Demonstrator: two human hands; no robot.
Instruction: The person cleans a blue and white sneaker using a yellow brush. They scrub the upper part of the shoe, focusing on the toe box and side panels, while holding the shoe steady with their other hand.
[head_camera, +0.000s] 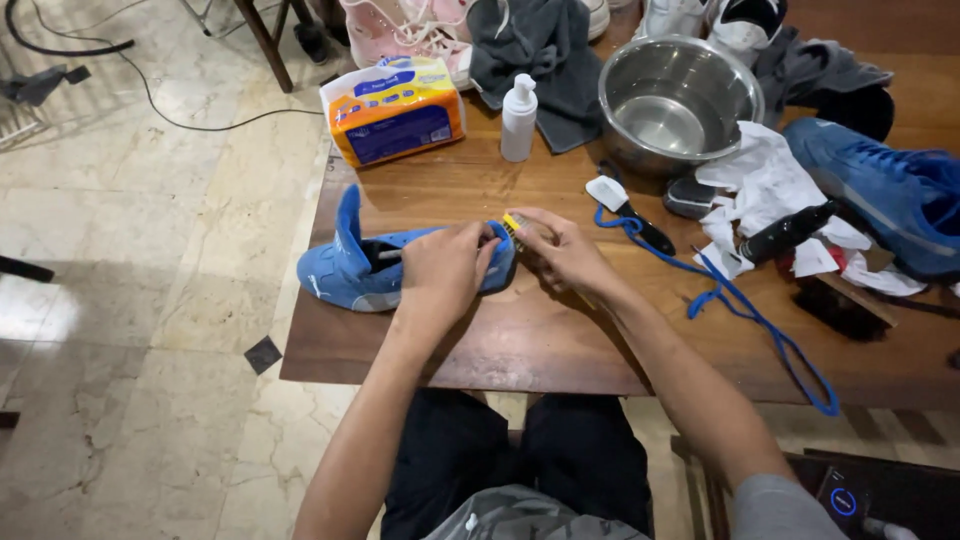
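Scrubbing looked to be the step in hand: the left hand (440, 272) was clamped over the toe end of a blue shoe (362, 270) lying on its side on the wooden table (520, 340), fingers curled tight around the upper to pin it down. Just at three o'clock of it, the right hand (560, 250) was pinched shut on a small yellow-tipped brush (513, 224), whose head met the shoe's front edge – the bristles themselves were too small to make out. The shoe sat near the table's nine o'clock edge, heel pointing out over the marble floor (150, 300). A loose blue lace (740, 305) trailed away at four o'clock of the hands, so the shoe seemed to be unlaced for cleaning. At twelve o'clock stood a white pump bottle (518, 118), with an orange tissue pack (395, 110) at eleven and a steel bowl (678, 98) at one. At three o'clock lay crumpled white paper (770, 180), a dark-handled brush (630, 212) and a second blue shoe (880, 190). By my judgement the work was partway along, with one shoe under the brush and the other waiting. A next stroke would call for a firm hold from the left hand while the brush worked along the toe – and likely a turn of the shoe to reach the other side.
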